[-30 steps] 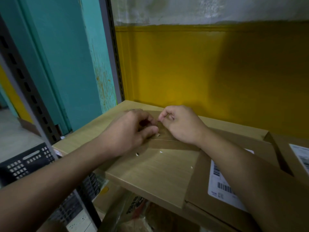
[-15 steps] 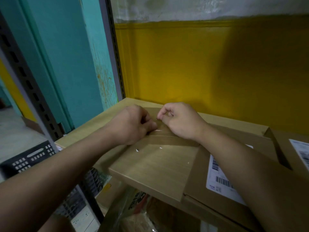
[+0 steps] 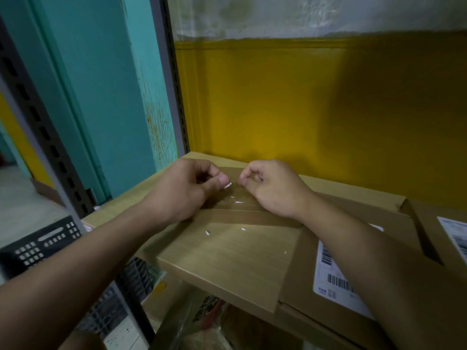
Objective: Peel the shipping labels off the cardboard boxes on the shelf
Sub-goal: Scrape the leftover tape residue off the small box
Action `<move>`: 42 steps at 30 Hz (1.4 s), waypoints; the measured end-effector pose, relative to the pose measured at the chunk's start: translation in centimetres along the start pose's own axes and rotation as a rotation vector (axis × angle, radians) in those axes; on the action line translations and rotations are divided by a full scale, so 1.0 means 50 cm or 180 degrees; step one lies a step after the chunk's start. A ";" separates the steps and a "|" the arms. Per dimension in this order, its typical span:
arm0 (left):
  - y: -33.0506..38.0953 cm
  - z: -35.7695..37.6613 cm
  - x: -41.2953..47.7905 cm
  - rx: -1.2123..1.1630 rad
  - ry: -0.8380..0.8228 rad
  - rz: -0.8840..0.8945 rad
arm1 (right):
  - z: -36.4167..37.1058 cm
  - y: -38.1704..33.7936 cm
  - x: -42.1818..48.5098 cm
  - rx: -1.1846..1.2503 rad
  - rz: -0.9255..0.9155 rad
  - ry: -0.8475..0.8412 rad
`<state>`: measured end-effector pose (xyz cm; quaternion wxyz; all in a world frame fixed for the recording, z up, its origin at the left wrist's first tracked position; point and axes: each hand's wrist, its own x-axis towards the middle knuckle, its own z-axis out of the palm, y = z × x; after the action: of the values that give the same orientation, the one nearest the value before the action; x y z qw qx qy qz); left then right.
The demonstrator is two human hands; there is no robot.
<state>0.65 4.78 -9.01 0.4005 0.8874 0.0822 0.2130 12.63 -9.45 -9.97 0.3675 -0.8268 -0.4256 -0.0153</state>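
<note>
Ok, far left: black plastic crate (image 3: 43, 246) low down, beside grey slotted upright (image 3: 45, 132), teal door frame (image 3: 88, 97) beyond. Next, left hand (image 3: 182, 190): fingers curled, pinching small white label scrap (image 3: 228, 185) between thumb and forefinger, over left end of small cardboard box (image 3: 242, 218). Box seated on wooden shelf (image 3: 227, 261) against yellow wall (image 3: 303, 109), glossy tape across top, white label residue (image 3: 237, 202) stuck on between the hands. Couple of white flecks (image 3: 208, 232) loose on shelf just in front of box. Right hand (image 3: 275, 190): on right end of same box, fingers curled, thumb tip meeting forefinger tip; can't tell if anything pinched there. Under right forearm: flat cardboard box (image 3: 300, 269), barcode shipping label (image 3: 331, 271) intact on top, partly hidden by arm. Far right: third box (image 3: 429, 213), also carrying a label (image 3: 454, 236), cut off by frame edge.
</note>
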 end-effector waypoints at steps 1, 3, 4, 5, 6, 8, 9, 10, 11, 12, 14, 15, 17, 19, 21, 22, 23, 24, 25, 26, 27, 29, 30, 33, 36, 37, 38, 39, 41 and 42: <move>-0.003 -0.001 0.001 -0.0038 0.0034 0.0003 | 0.000 0.000 0.000 0.0013 -0.0029 0.0037; -0.007 -0.004 0.005 -0.0064 0.0078 0.0013 | 0.001 0.000 -0.001 0.0097 -0.0111 0.0187; -0.008 -0.004 0.008 -0.0047 0.0095 0.0035 | 0.000 -0.001 -0.001 0.0170 -0.0159 0.0305; -0.008 -0.003 0.012 -0.0005 0.0108 0.0067 | -0.002 -0.003 -0.002 0.0256 -0.0213 0.0454; -0.009 0.000 0.016 0.0058 0.0112 0.0099 | -0.004 -0.004 -0.003 0.0331 -0.0274 0.0622; -0.012 0.007 0.020 0.0155 0.0108 0.0150 | -0.009 -0.009 -0.004 0.0399 -0.0388 0.0914; -0.014 0.011 0.022 0.0194 0.0109 0.0167 | -0.010 -0.010 -0.004 0.0400 -0.0429 0.1027; -0.018 0.013 0.022 0.0235 0.0113 0.0177 | -0.010 -0.011 -0.003 0.0383 -0.0456 0.1128; -0.021 0.014 0.022 0.0256 0.0124 0.0186 | -0.010 -0.012 -0.003 0.0354 -0.0480 0.1229; -0.025 0.015 0.023 0.0242 0.0143 0.0199 | -0.010 -0.013 -0.002 0.0310 -0.0507 0.1338; -0.031 0.014 0.024 0.0156 0.0183 0.0238 | -0.011 -0.016 -0.002 0.0199 -0.0570 0.1563; -0.033 0.013 0.023 0.0137 0.0194 0.0264 | -0.012 -0.017 -0.003 0.0171 -0.0597 0.1645; -0.036 0.016 0.022 0.0120 0.0214 0.0322 | -0.011 -0.018 -0.004 0.0143 -0.0612 0.1587; -0.039 0.019 0.022 0.0002 0.0302 0.0347 | -0.006 -0.016 -0.005 0.0087 -0.0528 0.1265; -0.042 0.021 0.022 -0.0179 0.0444 0.0350 | 0.000 -0.013 -0.005 0.0098 -0.0352 0.0945; -0.043 0.021 0.022 -0.0245 0.0514 0.0364 | 0.002 -0.013 -0.005 0.0126 -0.0282 0.0835; -0.044 0.021 0.022 -0.0290 0.0572 0.0382 | 0.002 -0.013 -0.005 0.0121 -0.0231 0.0759; -0.045 0.020 0.021 -0.0328 0.0612 0.0398 | 0.000 -0.014 -0.006 0.0071 -0.0187 0.0698; -0.045 0.020 0.020 -0.0374 0.0638 0.0408 | -0.002 -0.016 -0.006 -0.0005 -0.0136 0.0635; -0.046 0.018 0.019 -0.0429 0.0649 0.0411 | -0.005 -0.018 -0.007 -0.0079 -0.0084 0.0572; -0.046 0.017 0.018 -0.0504 0.0642 0.0402 | -0.007 -0.021 -0.007 -0.0133 -0.0041 0.0516; -0.047 0.014 0.016 -0.0752 0.0620 0.0359 | -0.011 -0.026 -0.008 -0.0205 0.0024 0.0398; -0.049 0.012 0.015 -0.0921 0.0613 0.0339 | -0.012 -0.029 -0.009 -0.0263 0.0052 0.0305; -0.054 0.007 0.012 -0.1270 0.0624 0.0298 | -0.018 -0.043 -0.014 -0.0440 0.0141 -0.0014; -0.061 0.004 0.009 -0.1346 0.0632 0.0276 | -0.021 -0.052 -0.014 -0.0469 0.0221 -0.0197; -0.063 0.004 0.009 -0.1349 0.0638 0.0264 | -0.022 -0.055 -0.014 -0.0461 0.0250 -0.0257; -0.065 0.005 0.009 -0.1344 0.0648 0.0255 | -0.023 -0.057 -0.013 -0.0425 0.0303 -0.0318; -0.067 0.006 0.009 -0.1330 0.0661 0.0251 | -0.026 -0.059 -0.012 -0.0385 0.0373 -0.0375; -0.070 0.009 0.010 -0.1255 0.0688 0.0241 | -0.040 -0.064 -0.013 -0.0459 0.0513 -0.0543; -0.071 0.009 0.009 -0.1194 0.0698 0.0224 | -0.052 -0.068 -0.016 -0.0591 0.0583 -0.0696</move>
<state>1.37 6.99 -11.81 0.5395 0.7712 0.0532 0.3337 10.43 -10.35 -6.32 0.2409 -0.8893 -0.3827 0.0690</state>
